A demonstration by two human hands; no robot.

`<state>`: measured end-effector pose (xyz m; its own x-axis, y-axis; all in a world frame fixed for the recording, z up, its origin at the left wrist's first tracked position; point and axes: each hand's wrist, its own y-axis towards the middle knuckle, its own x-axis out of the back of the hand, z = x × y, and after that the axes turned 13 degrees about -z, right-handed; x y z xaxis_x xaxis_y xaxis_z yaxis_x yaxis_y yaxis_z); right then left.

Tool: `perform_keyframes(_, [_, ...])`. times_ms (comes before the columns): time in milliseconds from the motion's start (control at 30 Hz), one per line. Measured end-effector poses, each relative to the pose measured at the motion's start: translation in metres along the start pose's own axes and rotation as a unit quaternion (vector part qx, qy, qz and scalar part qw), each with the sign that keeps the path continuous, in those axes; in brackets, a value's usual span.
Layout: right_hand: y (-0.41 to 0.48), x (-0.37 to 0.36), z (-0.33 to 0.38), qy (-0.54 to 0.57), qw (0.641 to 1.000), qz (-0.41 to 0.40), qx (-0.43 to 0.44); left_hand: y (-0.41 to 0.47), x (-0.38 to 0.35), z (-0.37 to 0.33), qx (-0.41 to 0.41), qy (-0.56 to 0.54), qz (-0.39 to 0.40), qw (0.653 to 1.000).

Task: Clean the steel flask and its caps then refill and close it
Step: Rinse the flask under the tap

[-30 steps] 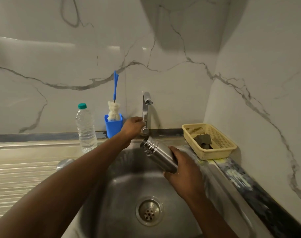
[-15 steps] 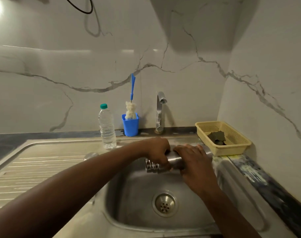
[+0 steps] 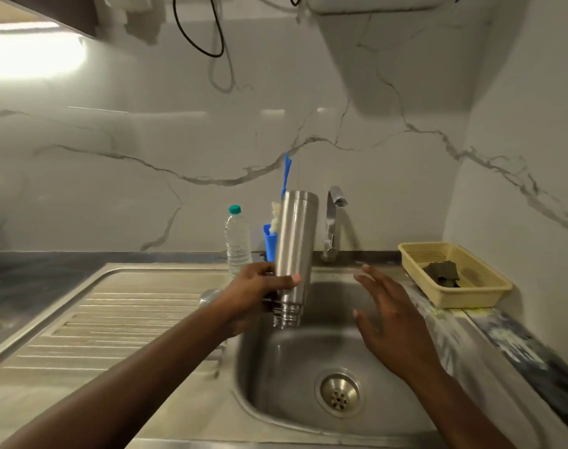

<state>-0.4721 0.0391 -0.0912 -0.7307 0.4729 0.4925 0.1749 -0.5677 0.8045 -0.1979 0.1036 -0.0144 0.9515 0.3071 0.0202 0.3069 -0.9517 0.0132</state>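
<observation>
The left grip (image 3: 253, 293) is closed round the steel flask (image 3: 295, 241), thumb across its front. It holds low on the body, just above the threaded neck, which points down. Most of the flask rises above the grip, base uppermost and nearly upright, over the back left part of the sink (image 3: 276, 384). The right grip (image 3: 392, 319) is wide, fingers spread, holding nothing, beside the flask and apart from it. Behind stands the tap (image 3: 332, 222). Along the tabletop's back edge are a plastic bottle (image 3: 237, 241) and a blue holder (image 3: 269, 241). A yellow basket (image 3: 463, 296) sits at the back right corner.
</observation>
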Motion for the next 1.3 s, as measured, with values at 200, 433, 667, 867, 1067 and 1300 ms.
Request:
perform_keyframes(200, [-0.006,-0.007,-0.002,0.037,0.997,0.058,0.019,-0.011,0.064,-0.019,-0.077,-0.053,-0.107,0.990])
perform_keyframes(433, [-0.011,-0.016,-0.006,0.030,0.992,0.120,0.000,-0.007,0.146,0.001,-0.097,0.042,-0.259,0.960])
perform_keyframes(667, [-0.014,-0.019,-0.010,0.027,0.988,0.149,-0.013,-0.001,0.181,0.037,-0.077,0.077,-0.342,0.933])
perform_keyframes(867, [-0.015,-0.022,-0.013,0.027,0.987,0.159,-0.016,0.002,0.188,0.051,-0.063,0.100,-0.371,0.921])
perform_keyframes(1067, [-0.015,-0.023,-0.013,0.035,0.985,0.170,-0.016,0.006,0.189,0.053,-0.064,0.119,-0.371,0.919])
perform_keyframes(1300, [-0.014,-0.020,-0.009,0.043,0.984,0.169,-0.026,0.006,0.191,0.055,-0.056,0.139,-0.354,0.923])
